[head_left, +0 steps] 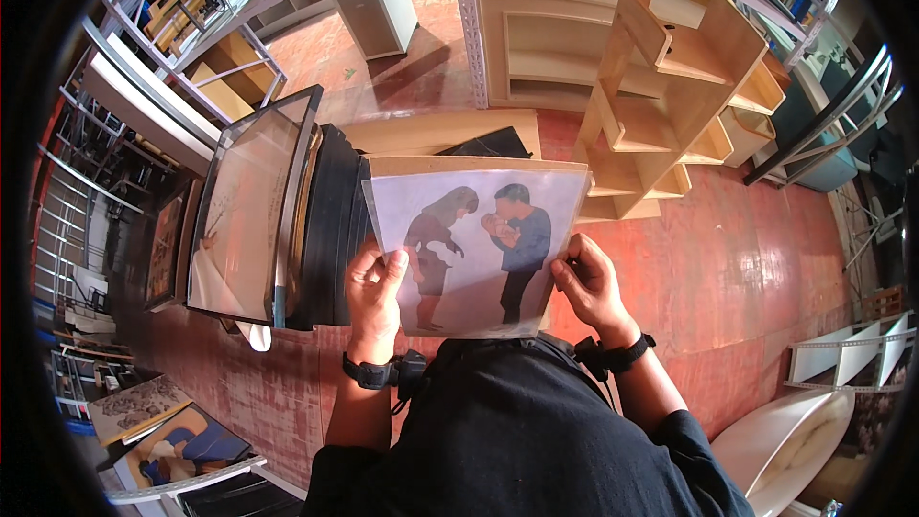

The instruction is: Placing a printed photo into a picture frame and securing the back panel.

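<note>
Between my two hands I hold up a flat picture print (481, 254) in front of my body. It shows two figures and a baby on a pale lilac ground, and its edges look clear and glossy like a plastic cover. My left hand (375, 289) pinches its left edge, thumb on the front. At the right edge my right hand (592, 287) grips it the same way. A thin brown board edge shows along the top, behind the print. Close by my left hand, several dark frames (330, 220) stand upright in a row.
A large glazed frame (251, 211) leans at the left end of that row. Beyond the print lies a light wooden board (440, 129). A stepped wooden shelf (661, 105) stands far right, a white cabinet (375, 10) far left. More pictures (182, 445) lie at lower left, on a reddish floor (756, 249).
</note>
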### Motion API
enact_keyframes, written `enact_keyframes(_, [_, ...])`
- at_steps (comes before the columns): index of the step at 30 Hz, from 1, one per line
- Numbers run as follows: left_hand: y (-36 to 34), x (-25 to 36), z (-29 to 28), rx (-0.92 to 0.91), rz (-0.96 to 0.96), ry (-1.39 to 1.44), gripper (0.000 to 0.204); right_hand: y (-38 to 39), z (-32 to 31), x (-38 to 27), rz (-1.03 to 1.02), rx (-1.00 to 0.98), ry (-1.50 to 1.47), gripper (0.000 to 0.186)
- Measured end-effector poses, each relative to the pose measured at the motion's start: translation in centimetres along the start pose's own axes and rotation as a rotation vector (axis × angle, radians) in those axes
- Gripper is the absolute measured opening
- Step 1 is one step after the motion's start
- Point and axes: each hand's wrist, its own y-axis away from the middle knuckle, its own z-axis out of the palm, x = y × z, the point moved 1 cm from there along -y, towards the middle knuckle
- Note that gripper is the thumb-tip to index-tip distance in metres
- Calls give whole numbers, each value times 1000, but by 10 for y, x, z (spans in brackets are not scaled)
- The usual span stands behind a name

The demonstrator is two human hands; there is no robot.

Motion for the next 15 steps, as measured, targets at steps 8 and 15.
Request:
enact_keyframes(8, [2, -3, 1, 16, 2, -13, 9, -2, -3, -2, 30, -36, -23, 14])
enact_keyframes(15, [4, -4, 3, 11, -28, 47, 8, -1, -4, 2, 64, -53, -110, 13])
